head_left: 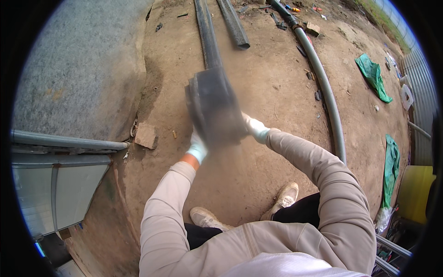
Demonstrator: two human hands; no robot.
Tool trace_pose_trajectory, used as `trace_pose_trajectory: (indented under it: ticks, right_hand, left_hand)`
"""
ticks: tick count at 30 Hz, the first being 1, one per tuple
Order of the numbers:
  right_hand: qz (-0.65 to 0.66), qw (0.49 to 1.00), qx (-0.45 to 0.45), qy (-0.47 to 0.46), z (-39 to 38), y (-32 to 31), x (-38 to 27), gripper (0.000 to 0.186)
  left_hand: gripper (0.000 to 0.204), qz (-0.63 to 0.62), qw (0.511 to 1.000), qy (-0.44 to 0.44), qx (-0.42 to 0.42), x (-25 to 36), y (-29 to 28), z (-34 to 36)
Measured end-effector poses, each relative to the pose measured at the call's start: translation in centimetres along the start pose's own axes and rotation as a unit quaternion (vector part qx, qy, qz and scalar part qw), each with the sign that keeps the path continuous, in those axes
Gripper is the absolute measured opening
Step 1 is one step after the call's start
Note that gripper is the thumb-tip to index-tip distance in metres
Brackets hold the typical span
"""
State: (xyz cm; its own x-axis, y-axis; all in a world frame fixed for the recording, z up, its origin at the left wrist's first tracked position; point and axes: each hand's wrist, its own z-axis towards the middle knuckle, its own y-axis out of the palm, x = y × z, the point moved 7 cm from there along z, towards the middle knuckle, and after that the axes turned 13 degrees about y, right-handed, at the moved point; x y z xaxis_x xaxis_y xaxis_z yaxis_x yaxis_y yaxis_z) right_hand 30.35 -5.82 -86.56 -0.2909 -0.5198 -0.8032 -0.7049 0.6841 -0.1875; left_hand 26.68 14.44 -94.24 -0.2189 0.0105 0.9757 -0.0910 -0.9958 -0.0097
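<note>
Both hands wear white and pale-green gloves and hold a black folded strip (214, 104) out in front, above the dirt. It looks like a bundle of flat, rubbery or plastic layers, with stacked edges along its left side. My left hand (197, 147) grips its near left edge. On the near right edge is my right hand (255, 128). The bundle hides most fingers of both hands, and a hazy patch blurs its near part. Beyond the bundle, a long dark strip (208, 34) runs away over the ground; whether the two join cannot be made out.
A second dark length (235, 27) lies farther off. To the right a grey pipe (325, 85) curves along the ground. A brick (146, 135) sits left, beside a concrete slab (87, 74). Green sheeting (374, 77) lies far right, and a yellow container (414, 194) stands nearer.
</note>
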Motion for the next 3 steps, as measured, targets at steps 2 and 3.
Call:
trace_pose_trajectory:
  ticks: [2,3]
  right_hand:
    - [0.095,0.99,-0.021,0.106,-0.9,1.9,1.1,0.066]
    - [0.066,0.99,-0.041,0.12,-2.4,2.2,1.5,0.064]
  left_hand:
    - [0.059,-0.05,0.998,-0.018,0.046,-0.5,0.3,-2.4]
    - [0.059,-0.05,0.997,-0.022,0.046,-0.8,0.3,-2.9]
